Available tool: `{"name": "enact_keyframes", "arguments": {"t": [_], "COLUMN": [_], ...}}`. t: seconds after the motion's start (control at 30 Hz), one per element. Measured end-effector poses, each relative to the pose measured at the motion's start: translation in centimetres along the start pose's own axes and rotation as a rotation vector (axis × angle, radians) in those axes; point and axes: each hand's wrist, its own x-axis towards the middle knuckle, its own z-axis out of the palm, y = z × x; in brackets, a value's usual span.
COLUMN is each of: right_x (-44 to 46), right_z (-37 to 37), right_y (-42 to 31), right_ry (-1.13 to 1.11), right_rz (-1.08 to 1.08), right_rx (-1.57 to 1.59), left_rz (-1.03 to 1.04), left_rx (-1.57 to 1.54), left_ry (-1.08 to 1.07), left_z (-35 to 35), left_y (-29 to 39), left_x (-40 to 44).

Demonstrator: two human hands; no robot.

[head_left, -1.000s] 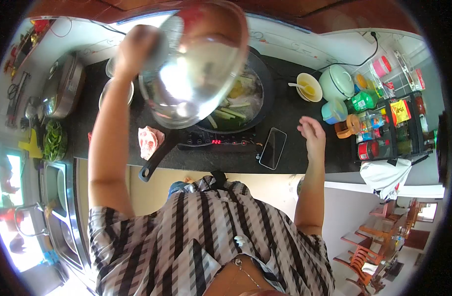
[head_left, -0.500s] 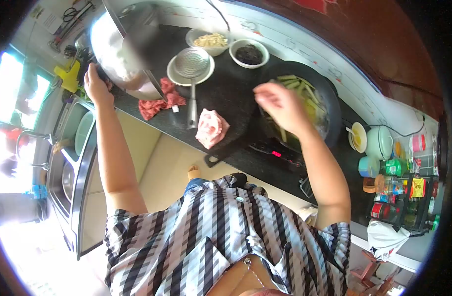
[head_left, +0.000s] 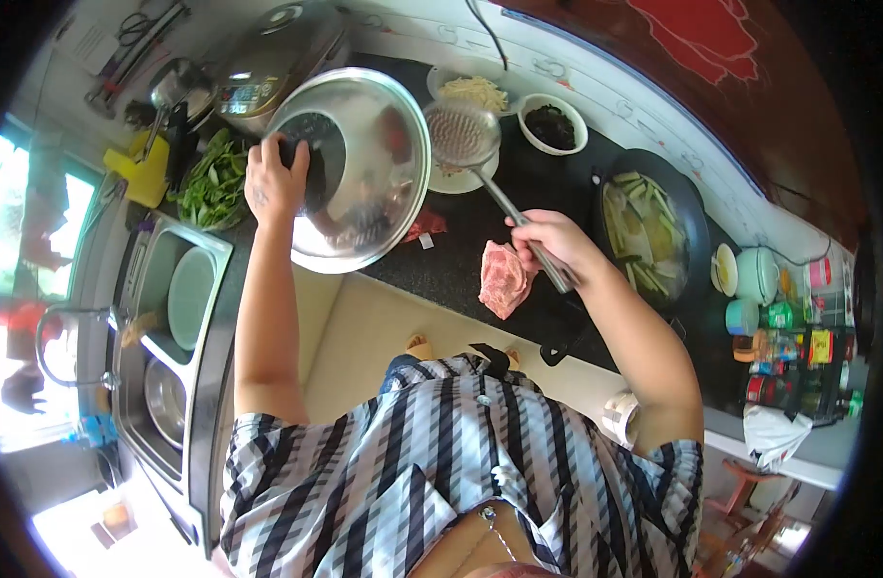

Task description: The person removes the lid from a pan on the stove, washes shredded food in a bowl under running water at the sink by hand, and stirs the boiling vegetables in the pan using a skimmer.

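Note:
My left hand (head_left: 276,181) is closed on the dark knob of a large shiny pot lid (head_left: 384,159), held tilted above the counter with its domed side facing me. In my right hand (head_left: 555,241) is the handle of a perforated metal skimmer (head_left: 464,133). The skimmer's head is over a white bowl (head_left: 470,183); whether it touches the rim I cannot tell. Just below my right hand lies a crumpled pink cloth (head_left: 504,281). Right of that hand, a black wok (head_left: 697,207) holds green vegetable strips (head_left: 649,217) in liquid. A red cloth (head_left: 425,227) is partly hidden behind the lid.
At the back are a bowl of pale shreds (head_left: 475,92) and a white bowl of dark food (head_left: 551,127). Leafy greens (head_left: 215,173) and a double sink (head_left: 153,337) are on the left, near a rice cooker (head_left: 268,67). Seasoning jars (head_left: 769,347) crowd the right.
My right hand has left the wok and taken hold of the skimmer's handle, which has swung toward the right. The lid has turned from nearly edge-on to facing me. My view has shifted.

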Motion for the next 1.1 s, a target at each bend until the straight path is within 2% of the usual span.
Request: {"name": "enact_keyframes", "arguments": {"t": [0.13,0.27,0.3,0.33,0.47,0.6,0.67,0.73,0.83,0.93,0.97,1.0,1.1], "right_x": [-6.9,-15.3,-17.4,-19.1,-24.2,-25.1,-24.5,-23.6,-22.1,-21.3,-20.9,-20.3,-19.9], "right_z": [-1.4,-3.8,-4.4,-5.0,-8.5,-15.2,-17.2,-20.1,-21.9,-21.2,-23.7,-22.3,-21.7], "right_y": [-1.0,-1.7,-1.6,-1.0,2.1,8.5,10.7,13.9,15.2,14.0,16.1,15.5,15.6], "right_ry": [0.178,0.351,0.418,0.49,0.815,1.09,1.196,1.338,1.382,1.25,1.053,1.043,0.899], "right_rz": [-0.167,-0.316,-0.347,-0.371,-0.345,-0.176,-0.014,-0.004,-0.02,0.115,0.096,0.012,-0.016], "right_rx": [0.093,0.213,0.229,0.254,0.143,-0.177,-0.497,-0.932,-1.221,-0.594,-0.466,-0.319,-0.079], "left_rz": [0.156,0.115,0.11,0.065,0.155,0.181,0.178,0.152,0.091,0.07,0.062,0.054,0.032], "left_rx": [0.011,0.126,0.174,0.184,0.281,0.277,0.243,0.223,0.203,0.224,0.221,0.218,0.206], "left_ry": [-0.079,-0.262,-0.249,-0.284,-0.253,-0.248,-0.241,-0.234,-0.288,-0.326,-0.337,-0.346,-0.363], "left_z": [2.0,1.5,1.3,0.9,2.6,6.0,8.0,9.1,10.3,11.2,11.8,12.0,13.1], "left_y": [-0.6,0.2,0.1,0.0,-2.7,-2.1,-2.8,-2.6,-3.3,-2.4,-2.4,-2.2,-2.0], "left_x": [-1.5,-2.7,-2.9,-3.3,-3.9,-4.8,-5.3,-6.0,-6.6,-8.2,-8.4,-8.3,-8.2]}}
